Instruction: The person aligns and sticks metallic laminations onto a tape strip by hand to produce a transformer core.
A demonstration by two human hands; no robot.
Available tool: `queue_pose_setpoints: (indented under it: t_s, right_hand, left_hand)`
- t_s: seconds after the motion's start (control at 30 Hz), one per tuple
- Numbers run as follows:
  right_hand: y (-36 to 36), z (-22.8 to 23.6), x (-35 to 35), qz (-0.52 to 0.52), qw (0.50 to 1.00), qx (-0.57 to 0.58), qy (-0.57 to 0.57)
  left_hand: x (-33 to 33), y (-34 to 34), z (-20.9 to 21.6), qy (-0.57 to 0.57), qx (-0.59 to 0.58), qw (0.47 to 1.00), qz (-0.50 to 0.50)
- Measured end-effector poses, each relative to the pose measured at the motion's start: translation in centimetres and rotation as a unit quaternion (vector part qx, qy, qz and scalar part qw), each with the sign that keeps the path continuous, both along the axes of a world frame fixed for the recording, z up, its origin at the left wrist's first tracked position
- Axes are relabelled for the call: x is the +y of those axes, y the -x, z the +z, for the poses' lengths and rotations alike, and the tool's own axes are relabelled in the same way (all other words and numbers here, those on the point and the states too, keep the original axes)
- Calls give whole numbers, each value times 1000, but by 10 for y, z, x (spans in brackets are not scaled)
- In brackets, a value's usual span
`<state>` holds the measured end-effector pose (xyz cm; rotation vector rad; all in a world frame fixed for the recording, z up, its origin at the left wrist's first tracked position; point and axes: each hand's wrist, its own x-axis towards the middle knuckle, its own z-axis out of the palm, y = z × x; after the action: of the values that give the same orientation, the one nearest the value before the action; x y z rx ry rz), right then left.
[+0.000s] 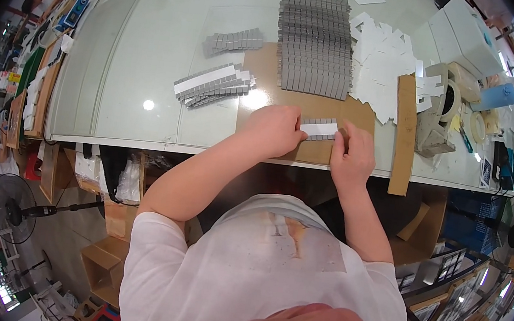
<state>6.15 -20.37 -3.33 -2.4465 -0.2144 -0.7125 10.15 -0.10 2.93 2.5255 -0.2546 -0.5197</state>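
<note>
A short grey strip with notched edges and a white band along its middle (320,129) lies over the brown cardboard sheet (261,72). At its left end my left hand (275,129) is closed, finger and thumb pinching the strip. My right hand (353,151) pinches the other end between thumb and fingers. Beyond my hands stands a long row of grey notched strips (316,47), packed side by side. To the left lie a pile of similar strips with white bands (213,84) and a smaller bunch of plain grey ones (236,41).
White notched paper pieces (379,60) are heaped right of the row. A narrow cardboard strip (403,136) overhangs the table's front edge. Further right stand a tape dispenser (440,115), a blue bottle (499,97) and a white box (464,35). A fan (13,212) is at lower left.
</note>
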Motion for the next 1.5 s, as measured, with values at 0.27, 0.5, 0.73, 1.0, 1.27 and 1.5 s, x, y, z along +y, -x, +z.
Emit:
queue_pose_setpoints:
  t_s: [0.27,0.5,0.73,1.0,1.27,1.5]
  right_hand:
    - [20,1,-23,71,986,-2,149]
    - [21,4,-24,83,980,14,180]
    - [21,3,-24,93,981,8,172]
    - [22,21,28,204,967,34,145]
    - [25,16,-45,11,977,37,208]
    - [-7,61,-180,-279,929,-196,145]
  left_hand:
    - [3,-2,1,-2,15,1000,13]
    - [15,2,1,1,31,999,23]
    - [71,44,6,72,31,988,132]
    - [51,84,-37,21,-356,930,-89]
    - [45,82,-44,-25,-372,924,-88]
    - [50,88,-51,-1,-440,894,-85]
